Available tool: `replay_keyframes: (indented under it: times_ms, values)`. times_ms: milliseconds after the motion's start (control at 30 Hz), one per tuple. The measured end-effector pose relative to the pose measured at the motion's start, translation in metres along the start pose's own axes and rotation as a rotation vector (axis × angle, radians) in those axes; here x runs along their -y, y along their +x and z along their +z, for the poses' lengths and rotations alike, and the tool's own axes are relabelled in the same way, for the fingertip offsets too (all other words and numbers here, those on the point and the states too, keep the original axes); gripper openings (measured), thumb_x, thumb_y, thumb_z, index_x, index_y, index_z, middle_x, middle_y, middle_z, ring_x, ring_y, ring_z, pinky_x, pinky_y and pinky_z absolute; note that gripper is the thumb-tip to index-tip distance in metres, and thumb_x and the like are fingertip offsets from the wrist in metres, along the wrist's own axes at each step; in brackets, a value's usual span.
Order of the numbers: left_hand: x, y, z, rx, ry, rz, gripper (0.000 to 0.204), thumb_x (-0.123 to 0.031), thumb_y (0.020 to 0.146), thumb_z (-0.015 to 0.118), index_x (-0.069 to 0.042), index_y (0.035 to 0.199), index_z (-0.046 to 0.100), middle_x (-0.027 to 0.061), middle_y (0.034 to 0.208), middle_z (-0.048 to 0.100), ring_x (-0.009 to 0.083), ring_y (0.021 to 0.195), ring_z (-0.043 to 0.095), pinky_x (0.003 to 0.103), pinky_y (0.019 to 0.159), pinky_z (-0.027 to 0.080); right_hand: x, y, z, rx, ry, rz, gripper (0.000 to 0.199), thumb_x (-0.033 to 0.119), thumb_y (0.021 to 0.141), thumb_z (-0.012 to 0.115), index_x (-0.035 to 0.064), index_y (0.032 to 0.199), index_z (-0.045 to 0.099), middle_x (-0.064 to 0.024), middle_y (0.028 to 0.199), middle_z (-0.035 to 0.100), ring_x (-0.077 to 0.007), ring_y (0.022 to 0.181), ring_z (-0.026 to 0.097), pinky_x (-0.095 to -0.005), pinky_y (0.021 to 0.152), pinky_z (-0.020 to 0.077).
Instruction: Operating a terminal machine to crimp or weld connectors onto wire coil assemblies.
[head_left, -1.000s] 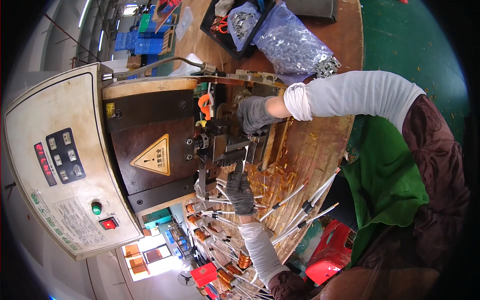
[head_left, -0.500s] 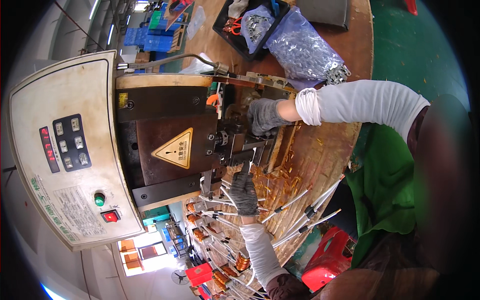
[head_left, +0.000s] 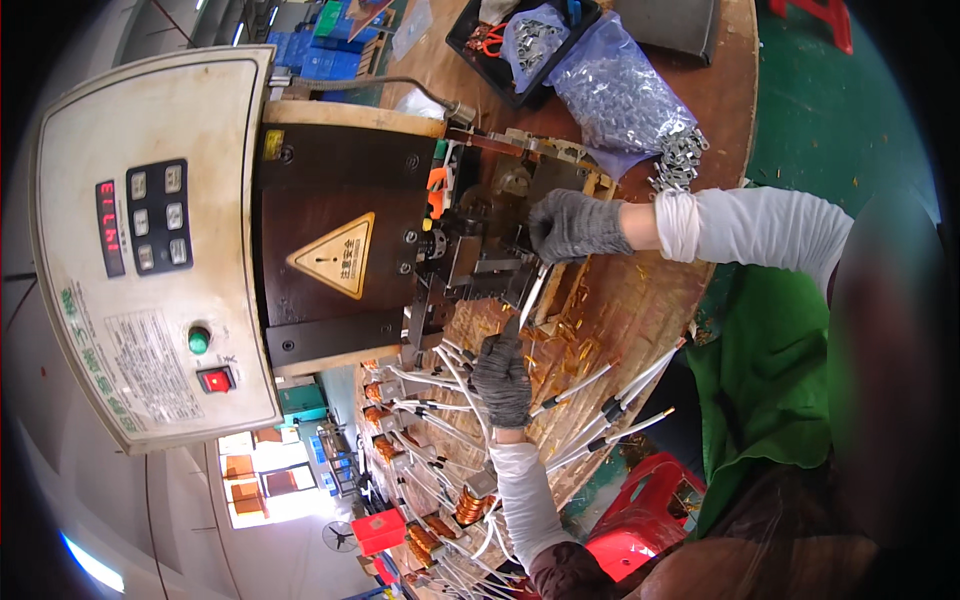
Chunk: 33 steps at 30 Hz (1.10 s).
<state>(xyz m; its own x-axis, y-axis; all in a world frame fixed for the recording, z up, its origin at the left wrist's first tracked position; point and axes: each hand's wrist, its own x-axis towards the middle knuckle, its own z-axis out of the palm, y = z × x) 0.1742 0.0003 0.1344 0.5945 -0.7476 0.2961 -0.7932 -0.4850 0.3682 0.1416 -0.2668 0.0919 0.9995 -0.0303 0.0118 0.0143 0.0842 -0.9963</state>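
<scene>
Both my hands wear grey knitted gloves and white sleeves. A short white cable (head_left: pixel 533 292) runs between them, just off the tooling (head_left: pixel 475 265) of a bench press (head_left: pixel 340 240). My left hand (head_left: pixel 502 375), lower in the picture, pinches one end of this cable. My right hand (head_left: pixel 580 226), higher up, has its fingers curled at the other end, which goes out of sight under the glove. Whether a terminal sits on that hidden end I cannot tell. Behind the right hand, the press's feed parts are partly covered.
Several white cables with copper coils (head_left: pixel 470 507) lie beside my left hand. Brass-coloured scraps (head_left: pixel 570 350) litter the wooden table (head_left: pixel 640 290). Past my right hand are a bag of metal terminals (head_left: pixel 625 100) and a black tray (head_left: pixel 490 70). A red stool (head_left: pixel 640 520) stands below.
The cable has come away from the press tooling and now slants between my hands. My right hand has drawn back from the tooling toward me. The whole view has shifted slightly.
</scene>
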Motion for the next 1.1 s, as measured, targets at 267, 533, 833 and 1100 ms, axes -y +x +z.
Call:
replay_keyframes:
  times_ms: [267,533,833,1100]
  values:
    - [-0.019,-0.031,-0.031,-0.283,-0.087,0.133,0.028,0.005,0.077,0.054,-0.004,0.101,0.067,0.0119,0.083,0.063,0.0226,0.075,0.06,0.032,0.068,0.048,0.041,-0.059,0.008,0.157,0.125,-0.227,0.011,0.01,0.081,0.064,0.0025,0.088,0.062,-0.005,0.074,0.062,-0.0098,0.063,0.059,-0.025,0.052,0.0496]
    - [0.06,-0.02,-0.145,-1.119,-0.299,-0.291,0.037,-0.023,0.089,0.057,-0.004,0.12,0.051,0.0058,0.089,0.058,0.0139,0.071,0.052,0.028,0.061,0.042,0.057,-0.089,-0.025,0.068,0.302,-0.167,0.015,0.015,0.087,0.062,0.0017,0.093,0.061,-0.0059,0.08,0.063,-0.0102,0.065,0.06,-0.0238,0.057,0.0507]
    - [0.194,0.062,-0.06,-0.397,-0.383,-0.433,0.035,0.0,0.081,0.057,0.006,0.116,0.055,0.0101,0.096,0.065,0.0181,0.084,0.06,0.03,0.073,0.048,-0.02,-0.125,-0.04,-0.015,0.154,0.176,0.017,0.015,0.083,0.063,0.0006,0.092,0.06,-0.0048,0.075,0.062,-0.0102,0.057,0.058,-0.0249,0.054,0.0498]
    - [0.051,-0.057,-0.059,-0.364,0.117,-0.336,0.02,-0.002,0.084,0.062,0.0,0.103,0.065,0.0074,0.099,0.067,0.0135,0.087,0.061,0.027,0.076,0.05,-0.044,-0.124,-0.029,0.115,0.097,0.251,0.016,0.013,0.08,0.063,0.0017,0.092,0.06,-0.0047,0.075,0.062,-0.0097,0.057,0.058,-0.0244,0.052,0.0486]
